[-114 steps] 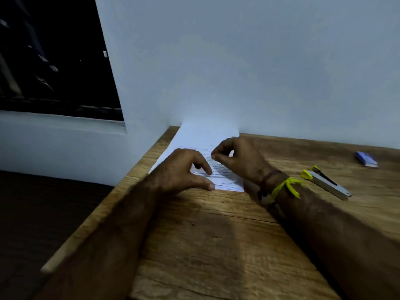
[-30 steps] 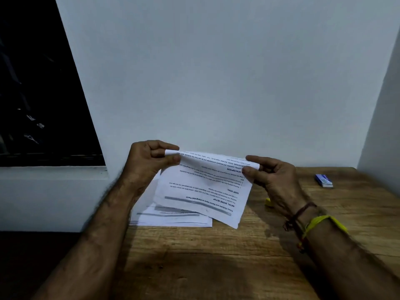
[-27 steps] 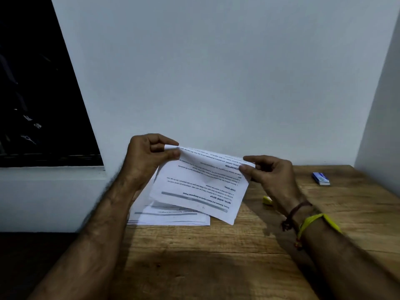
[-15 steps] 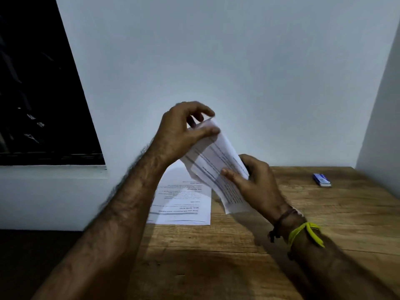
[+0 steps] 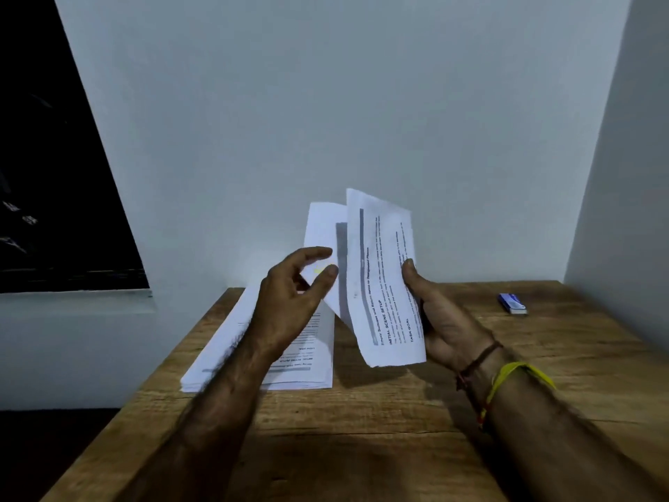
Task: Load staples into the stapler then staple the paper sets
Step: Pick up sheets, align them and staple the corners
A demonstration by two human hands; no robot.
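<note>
Since half a second ago the lifted sheets have turned upright, so that their printed lines now run from bottom to top, and the left hand has come down from their top corner to their left side. The right hand grips these sheets at their right edge, the thumb in front and the fingers behind. I think they stand like this so that the edges can be made even before stapling. The left hand's fingers are half curled, with the fingertips at the back sheet; whether they pinch it or only touch it, I cannot tell.

More paper lies in a flat stack at the left edge of the worktop, reaching to its far left corner. A small blue box lies near the far right corner, well apart from the hands. It probably holds the staples, but it is closed and its contents do not show. No stapler is visible, so it seems the stapling has not yet begun.
</note>
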